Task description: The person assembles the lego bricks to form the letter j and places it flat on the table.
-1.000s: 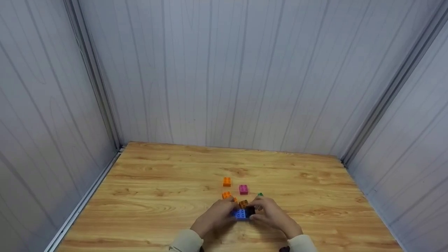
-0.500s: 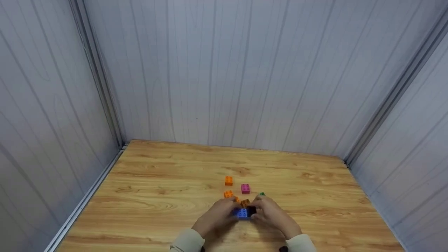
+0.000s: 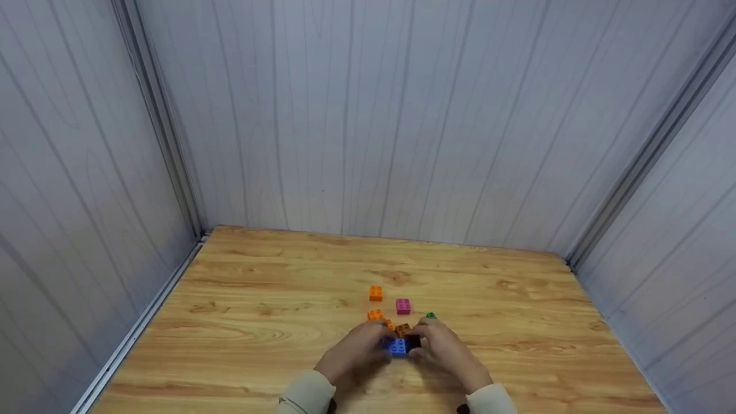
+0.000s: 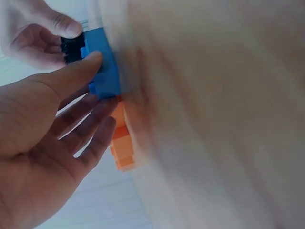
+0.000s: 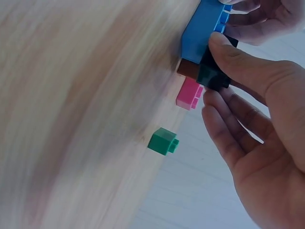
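Observation:
A long blue toy building brick (image 3: 398,347) lies on the wooden table near its front, studs up. My left hand (image 3: 357,348) holds its left end, with the thumb (image 4: 83,69) on the near side and the other fingers beyond. At the right end, a black brick (image 5: 217,62) sits at the blue studs and juts out past the end. My right hand (image 3: 447,345) pinches this black brick between thumb and fingers. In the left wrist view, the black brick (image 4: 72,48) is partly hidden by the right hand's fingers.
Just behind the blue brick are a brown brick (image 3: 402,330) and two orange bricks (image 3: 375,314). Another orange brick (image 3: 375,293) and a pink brick (image 3: 403,306) lie farther back. A small green brick (image 3: 430,315) is beyond my right hand. Pale panel walls (image 3: 368,115) enclose the table.
The head view has shifted slightly. Both hands keep their grip on the blue and black bricks, with hardly any movement.

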### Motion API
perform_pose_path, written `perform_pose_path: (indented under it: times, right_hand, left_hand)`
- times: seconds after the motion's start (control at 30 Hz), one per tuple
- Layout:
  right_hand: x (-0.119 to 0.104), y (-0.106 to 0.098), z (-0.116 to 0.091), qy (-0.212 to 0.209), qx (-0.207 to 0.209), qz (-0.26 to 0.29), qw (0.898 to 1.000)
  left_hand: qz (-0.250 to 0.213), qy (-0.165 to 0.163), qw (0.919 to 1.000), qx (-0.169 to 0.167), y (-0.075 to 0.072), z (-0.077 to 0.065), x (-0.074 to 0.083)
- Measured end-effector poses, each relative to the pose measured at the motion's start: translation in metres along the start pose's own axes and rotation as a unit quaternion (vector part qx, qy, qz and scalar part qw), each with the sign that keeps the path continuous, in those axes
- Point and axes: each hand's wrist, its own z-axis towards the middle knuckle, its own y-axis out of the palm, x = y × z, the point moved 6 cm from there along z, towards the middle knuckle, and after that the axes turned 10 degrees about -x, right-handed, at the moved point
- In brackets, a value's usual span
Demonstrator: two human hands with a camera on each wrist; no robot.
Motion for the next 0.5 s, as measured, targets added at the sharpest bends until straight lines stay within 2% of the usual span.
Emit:
perform_pose_path:
  times: [0.17,0.3,0.4,0.5]
  right_hand:
    - [-0.002,-0.003,0.001,0.001,0.005,-0.023,1.0]
    - [-0.001,-0.002,0.001,0.002,0.01,-0.032,0.999]
    - [0.001,-0.001,0.001,0.01,0.005,-0.028,1.0]
    - [0.002,0.002,0.002,0.02,-0.006,-0.019,1.0]
  left_hand:
    - [0.007,0.008,0.9994,0.035,-0.025,0.001,0.0]
    - [0.031,-0.006,0.9967,0.074,-0.042,0.003,-0.006]
    - [0.046,-0.022,0.9947,0.09,-0.047,0.006,-0.013]
    - [0.049,-0.042,0.9937,0.091,-0.045,0.009,-0.022]
